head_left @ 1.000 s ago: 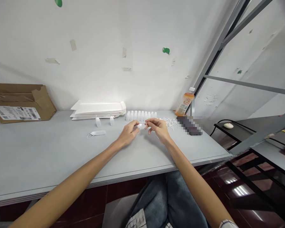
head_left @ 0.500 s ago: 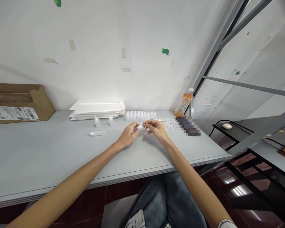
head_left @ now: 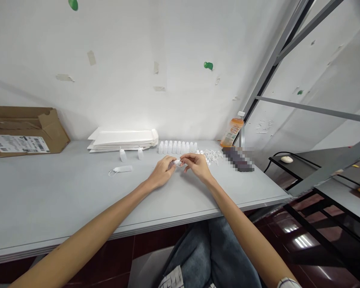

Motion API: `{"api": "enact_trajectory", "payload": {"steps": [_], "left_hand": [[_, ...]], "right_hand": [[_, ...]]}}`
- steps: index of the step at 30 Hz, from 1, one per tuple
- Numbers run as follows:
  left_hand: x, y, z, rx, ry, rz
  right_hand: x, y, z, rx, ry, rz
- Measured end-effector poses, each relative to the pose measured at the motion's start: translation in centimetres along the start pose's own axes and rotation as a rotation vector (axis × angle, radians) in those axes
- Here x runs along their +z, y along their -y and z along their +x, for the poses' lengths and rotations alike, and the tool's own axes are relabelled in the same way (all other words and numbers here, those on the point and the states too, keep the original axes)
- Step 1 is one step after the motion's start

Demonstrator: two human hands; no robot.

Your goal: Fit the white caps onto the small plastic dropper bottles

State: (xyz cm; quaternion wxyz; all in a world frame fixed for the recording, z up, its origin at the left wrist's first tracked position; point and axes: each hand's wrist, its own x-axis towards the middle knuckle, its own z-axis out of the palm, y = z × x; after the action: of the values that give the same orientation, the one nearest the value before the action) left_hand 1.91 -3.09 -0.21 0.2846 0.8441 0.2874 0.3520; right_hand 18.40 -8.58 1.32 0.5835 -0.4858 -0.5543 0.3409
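Note:
My left hand (head_left: 162,171) and my right hand (head_left: 198,165) meet over the middle of the grey table (head_left: 63,196), fingers pinched together on one small white plastic piece (head_left: 178,162) held between them. Just behind my hands stands a row of small white bottles (head_left: 177,147). A heap of small white parts (head_left: 213,155) lies to the right of the row. Two more small white bottles (head_left: 131,154) stand apart to the left, and a white piece with a loop (head_left: 120,170) lies flat in front of them.
A stack of white paper bags (head_left: 123,139) lies against the wall. An open cardboard box (head_left: 21,130) sits at the far left. An orange drink bottle (head_left: 232,132) and a dark blurred object (head_left: 238,159) stand at the right, by a grey metal frame (head_left: 276,52).
Both hands stay together on the small white piece; the fingers shift slightly around it. Nothing else on the table has moved.

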Motion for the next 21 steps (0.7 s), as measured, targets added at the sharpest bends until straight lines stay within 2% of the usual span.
{"api": "enact_trajectory", "payload": {"steps": [8,16,21], "left_hand": [[0.0,-0.6,0.0,-0.014,-0.02,-0.021],[0.2,0.4,0.4,0.022,-0.006,0.079],[0.0,0.6,0.7,0.05,-0.019,0.096]], "right_hand": [[0.0,-0.2,0.0,-0.028,0.005,-0.012],[-0.2,-1.3,0.6,0.007,0.052,-0.062],[-0.2,-1.2,0.6,0.009,0.017,-0.066]]}}
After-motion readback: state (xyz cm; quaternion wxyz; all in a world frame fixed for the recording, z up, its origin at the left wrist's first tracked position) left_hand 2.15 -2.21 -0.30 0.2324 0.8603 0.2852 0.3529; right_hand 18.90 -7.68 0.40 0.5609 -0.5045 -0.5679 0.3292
